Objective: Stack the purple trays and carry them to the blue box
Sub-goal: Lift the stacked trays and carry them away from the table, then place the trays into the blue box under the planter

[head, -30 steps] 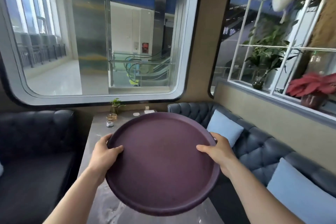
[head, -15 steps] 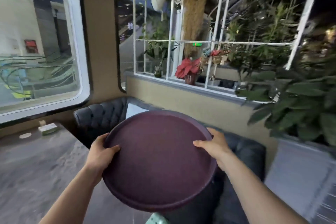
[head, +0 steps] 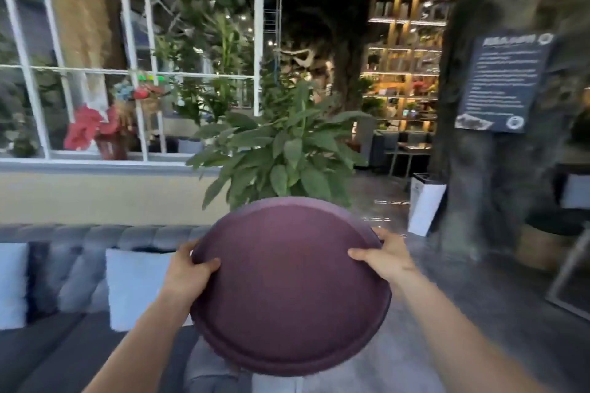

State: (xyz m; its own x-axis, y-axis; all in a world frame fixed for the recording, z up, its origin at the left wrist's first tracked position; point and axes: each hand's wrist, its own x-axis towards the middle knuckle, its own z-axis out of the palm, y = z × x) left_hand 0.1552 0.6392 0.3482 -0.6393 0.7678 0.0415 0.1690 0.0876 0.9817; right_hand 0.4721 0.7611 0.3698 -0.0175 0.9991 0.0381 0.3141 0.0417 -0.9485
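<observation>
I hold a round purple tray (head: 287, 284) level in front of me at chest height. At its near rim a second edge shows, so it looks like a stack of two trays. My left hand (head: 188, 271) grips the left rim, thumb on top. On the right rim my right hand (head: 388, 260) grips the same way. The blue box is not in view.
A dark tufted sofa (head: 64, 265) with pale cushions runs along the left below a yellow wall. A large leafy plant (head: 281, 150) stands straight ahead behind the tray. A white bin (head: 426, 204) and a thick tree trunk (head: 498, 137) are at the right; grey floor lies between.
The view has swung right, away from the window and the table, towards the plant and the room's interior. Both hands keep the same grip on the tray.
</observation>
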